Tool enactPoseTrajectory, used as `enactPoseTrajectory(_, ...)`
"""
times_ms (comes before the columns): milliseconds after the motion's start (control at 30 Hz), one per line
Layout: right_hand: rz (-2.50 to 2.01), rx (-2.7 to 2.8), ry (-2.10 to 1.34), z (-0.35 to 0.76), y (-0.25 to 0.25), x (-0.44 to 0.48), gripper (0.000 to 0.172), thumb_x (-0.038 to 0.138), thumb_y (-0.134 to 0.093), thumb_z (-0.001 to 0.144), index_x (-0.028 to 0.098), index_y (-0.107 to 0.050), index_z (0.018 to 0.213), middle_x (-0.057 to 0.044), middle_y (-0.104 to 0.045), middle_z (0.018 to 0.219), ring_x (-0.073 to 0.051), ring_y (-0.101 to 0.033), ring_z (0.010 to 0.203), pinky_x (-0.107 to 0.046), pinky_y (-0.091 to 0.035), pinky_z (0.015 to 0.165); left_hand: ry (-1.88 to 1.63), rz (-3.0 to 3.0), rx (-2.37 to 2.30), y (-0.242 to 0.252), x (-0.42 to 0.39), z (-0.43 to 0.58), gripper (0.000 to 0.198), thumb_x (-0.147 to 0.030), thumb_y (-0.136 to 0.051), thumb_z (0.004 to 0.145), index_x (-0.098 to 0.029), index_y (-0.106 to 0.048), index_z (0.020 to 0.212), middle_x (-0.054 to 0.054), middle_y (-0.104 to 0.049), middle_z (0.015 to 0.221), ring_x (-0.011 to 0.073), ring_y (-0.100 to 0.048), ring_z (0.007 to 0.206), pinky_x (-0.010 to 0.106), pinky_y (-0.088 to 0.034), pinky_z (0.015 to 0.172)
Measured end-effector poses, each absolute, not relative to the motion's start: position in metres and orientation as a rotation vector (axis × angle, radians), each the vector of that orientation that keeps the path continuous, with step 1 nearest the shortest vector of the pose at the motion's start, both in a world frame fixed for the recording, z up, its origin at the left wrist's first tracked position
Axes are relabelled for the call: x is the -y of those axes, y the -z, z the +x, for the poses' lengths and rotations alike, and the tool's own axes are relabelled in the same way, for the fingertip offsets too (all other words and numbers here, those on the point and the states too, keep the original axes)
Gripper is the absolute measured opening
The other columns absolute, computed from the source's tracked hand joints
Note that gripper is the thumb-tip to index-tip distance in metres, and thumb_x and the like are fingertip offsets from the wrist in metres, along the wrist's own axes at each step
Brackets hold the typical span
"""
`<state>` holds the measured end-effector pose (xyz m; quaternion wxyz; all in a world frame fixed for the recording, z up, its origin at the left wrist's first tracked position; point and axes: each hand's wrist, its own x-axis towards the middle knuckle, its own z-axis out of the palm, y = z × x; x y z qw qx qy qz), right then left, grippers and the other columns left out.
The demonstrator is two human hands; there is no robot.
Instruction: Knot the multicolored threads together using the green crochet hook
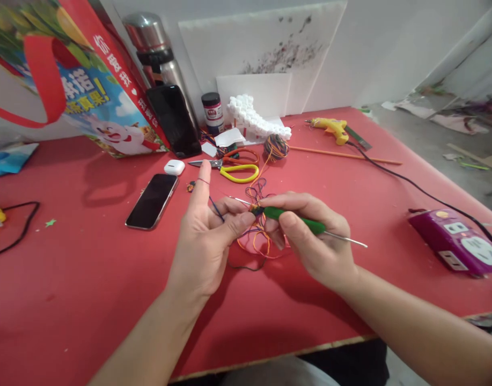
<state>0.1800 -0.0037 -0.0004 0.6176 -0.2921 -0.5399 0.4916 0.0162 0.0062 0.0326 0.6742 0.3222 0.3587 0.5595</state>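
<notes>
My right hand (322, 230) grips a crochet hook (315, 224) by its green handle, a thin metal end showing on each side. My left hand (207, 225) pinches a small dark piece of yarn work (257, 211) between thumb and fingers, right at the hook's left end. Its index finger points up, with a strand of yarn running over it. Loose multicoloured yarn (265, 247) lies in loops on the table under both hands. A strand leads back to a yarn ball (276, 148).
On the red table (109, 289) lie scissors (240, 172), a phone (152, 201) and a white earbud case (174, 167). A yellow glue gun (330, 128) trails its cord towards a purple power socket (457, 241). A gift bag (109, 102) and steel flask (161, 53) stand at the back left.
</notes>
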Motion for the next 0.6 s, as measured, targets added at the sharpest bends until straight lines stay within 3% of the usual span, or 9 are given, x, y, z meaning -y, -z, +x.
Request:
enactPoseTrajectory(200,-0.660,1.151,-1.298,0.184,0.004,0.001,0.016,0.030,-0.071,0.102,0.026,-0.082,0.114,-0.002,-0.072,0.080,-0.012,-0.064,0.063,-0.025,-0.056,0.057,-1.261,0.753,-0.853,-0.033,-0.007,0.015,0.120,-0.004,-0.090,0.073,-0.038,-0.027,0.169,-0.008,-0.072,0.076,0.0097,-0.069,0.074,0.016,-0.057,0.075)
enactPoseTrajectory(433,-0.687,1.175,-1.270,0.190,0.003,-0.002,0.016,0.032,-0.075,0.099,0.024,-0.084,0.109,-0.003,-0.070,0.076,-0.013,-0.059,0.059,-0.025,-0.050,0.051,-1.293,0.808,-0.887,-0.032,-0.008,0.013,0.113,-0.005,-0.090,0.072,-0.040,-0.037,0.166,-0.008,-0.069,0.075,0.0108,-0.069,0.075,0.018,-0.059,0.075)
enactPoseTrajectory(600,-0.718,1.187,-1.245,0.193,-0.003,-0.004,0.014,0.032,-0.076,0.097,0.025,-0.086,0.105,-0.003,-0.069,0.074,-0.012,-0.058,0.061,-0.023,-0.048,0.050,-1.299,0.831,-0.896,-0.033,-0.009,0.012,0.111,-0.005,-0.087,0.075,-0.039,-0.034,0.167,-0.007,-0.069,0.077,0.0089,-0.067,0.073,0.016,-0.058,0.074)
